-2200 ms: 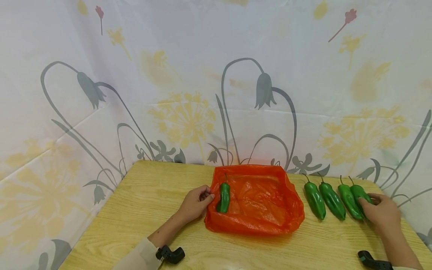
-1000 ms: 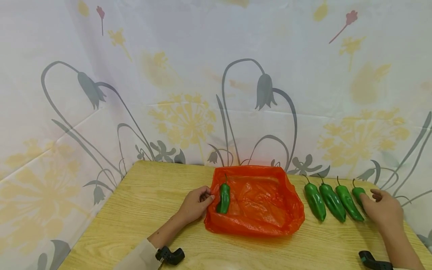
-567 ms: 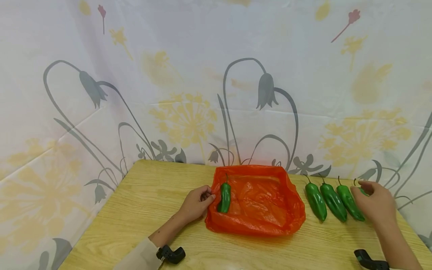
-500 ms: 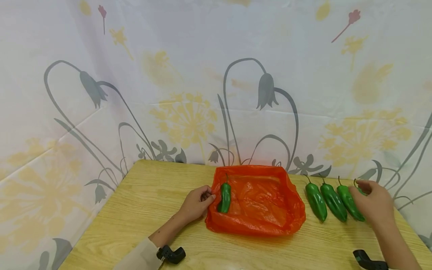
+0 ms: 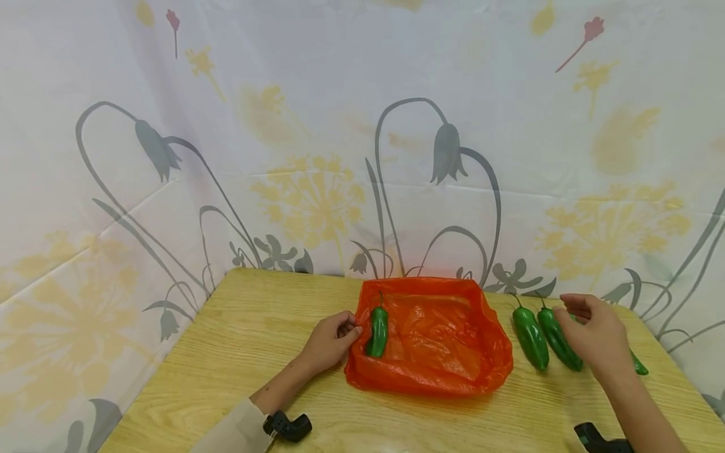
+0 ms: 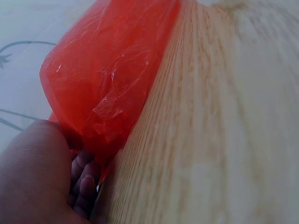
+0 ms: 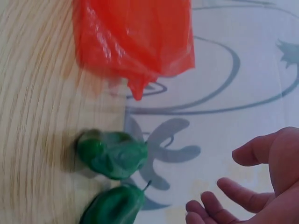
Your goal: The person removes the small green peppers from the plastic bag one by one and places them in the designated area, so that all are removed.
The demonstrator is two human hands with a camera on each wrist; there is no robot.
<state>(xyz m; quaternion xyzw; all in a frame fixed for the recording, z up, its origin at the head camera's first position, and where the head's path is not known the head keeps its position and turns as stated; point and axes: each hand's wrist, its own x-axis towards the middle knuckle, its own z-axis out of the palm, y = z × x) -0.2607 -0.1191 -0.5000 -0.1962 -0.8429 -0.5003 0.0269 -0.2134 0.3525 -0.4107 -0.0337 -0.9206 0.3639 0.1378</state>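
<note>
My left hand (image 5: 325, 343) holds the left edge of a red plastic bag (image 5: 430, 380), which stands spread open like a tray. In the left wrist view its fingers (image 6: 86, 186) curl at the bag's lower edge. A green pepper (image 5: 378, 330) lies inside the bag along the left wall. My right hand (image 5: 595, 333) hovers over the pepper row with its fingers apart and nothing between them, as the right wrist view also shows. Left of it lie two green peppers, the outer one (image 5: 530, 340) and the inner one (image 5: 561, 343). A pepper tip (image 5: 640, 363) shows beyond my wrist; the rest is hidden.
The wooden table (image 5: 255, 321) ends at a flower-printed cloth (image 5: 317, 126) hung behind it and at both sides. A black wrist device (image 5: 287, 428) sits on my left forearm, another (image 5: 600, 439) near my right one.
My right hand was at the rightmost pepper, which shifted slightly away from its neighbour. The hand has since left it and moved left above the row. My left hand has stayed at the bag.
</note>
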